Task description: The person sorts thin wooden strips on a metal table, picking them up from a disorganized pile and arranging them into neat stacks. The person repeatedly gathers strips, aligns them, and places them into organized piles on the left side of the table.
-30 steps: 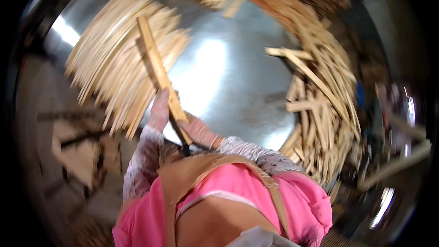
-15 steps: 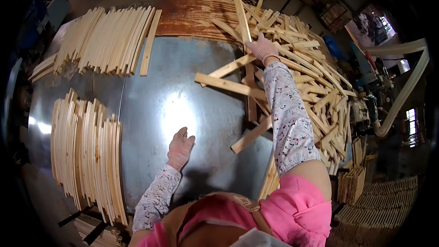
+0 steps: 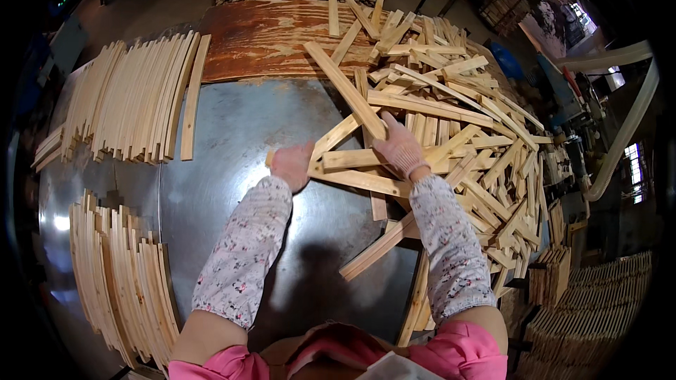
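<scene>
On the sheet-metal counter (image 3: 232, 134), two sorted rows of wooden slats (image 3: 120, 281) lie at the left, while the left hand (image 3: 292, 164) closes its fingers on a slat end (image 3: 331, 142), the right hand (image 3: 400, 148) presses a long slat (image 3: 345, 88), and the loose heap (image 3: 451, 112) beyond remains unsorted.

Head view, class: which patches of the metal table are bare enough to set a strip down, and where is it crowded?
Bare metal table lies between the sorted rows, the lower stack and the left hand, and between the forearms. Crowded: the jumbled strip pile around the right hand.
</scene>
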The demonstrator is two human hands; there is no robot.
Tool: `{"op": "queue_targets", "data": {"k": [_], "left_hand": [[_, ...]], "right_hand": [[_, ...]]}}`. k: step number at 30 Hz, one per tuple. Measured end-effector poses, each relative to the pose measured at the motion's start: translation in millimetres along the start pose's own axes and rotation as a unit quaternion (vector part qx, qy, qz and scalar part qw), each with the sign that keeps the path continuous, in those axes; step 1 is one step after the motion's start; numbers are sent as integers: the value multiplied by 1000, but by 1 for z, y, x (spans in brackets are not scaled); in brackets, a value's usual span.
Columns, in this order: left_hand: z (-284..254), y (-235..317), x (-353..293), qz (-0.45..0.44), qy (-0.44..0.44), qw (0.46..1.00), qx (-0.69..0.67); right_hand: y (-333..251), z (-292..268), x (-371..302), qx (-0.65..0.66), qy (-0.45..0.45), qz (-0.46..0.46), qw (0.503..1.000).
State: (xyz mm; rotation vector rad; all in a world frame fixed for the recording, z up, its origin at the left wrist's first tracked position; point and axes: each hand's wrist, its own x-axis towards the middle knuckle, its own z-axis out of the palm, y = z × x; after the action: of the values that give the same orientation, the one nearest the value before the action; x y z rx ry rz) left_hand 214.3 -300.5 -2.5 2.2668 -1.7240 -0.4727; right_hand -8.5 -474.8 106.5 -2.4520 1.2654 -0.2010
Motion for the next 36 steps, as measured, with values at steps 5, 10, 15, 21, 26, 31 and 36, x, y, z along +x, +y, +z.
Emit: {"op": "queue_targets", "data": {"k": [5, 10, 15, 21, 26, 31, 36], "left_hand": [[26, 18, -164, -83, -39, 995, 45], [8, 2, -349, -218, -66, 974, -17], [-75, -30, -488, -301, -270, 856, -321], [-69, -42, -660, -322, -260, 566, -713], [-26, -24, -747, -352, -143, 514, -769], [-35, -17, -759, -327, -58, 686, -647], [-24, -24, -765, -338, 28, 595, -729]], "right_hand": [[13, 2, -119, 223, 53, -26, 973], [7, 22, -222, 327, -9, 19, 945], [15, 81, -310, 269, -21, 82, 960], [13, 128, -363, 174, -102, 74, 977], [-78, 127, -383, 323, -68, 147, 933], [-134, 181, -433, 391, -51, 109, 913], [-194, 212, -468, 511, -78, 158, 841]]}}
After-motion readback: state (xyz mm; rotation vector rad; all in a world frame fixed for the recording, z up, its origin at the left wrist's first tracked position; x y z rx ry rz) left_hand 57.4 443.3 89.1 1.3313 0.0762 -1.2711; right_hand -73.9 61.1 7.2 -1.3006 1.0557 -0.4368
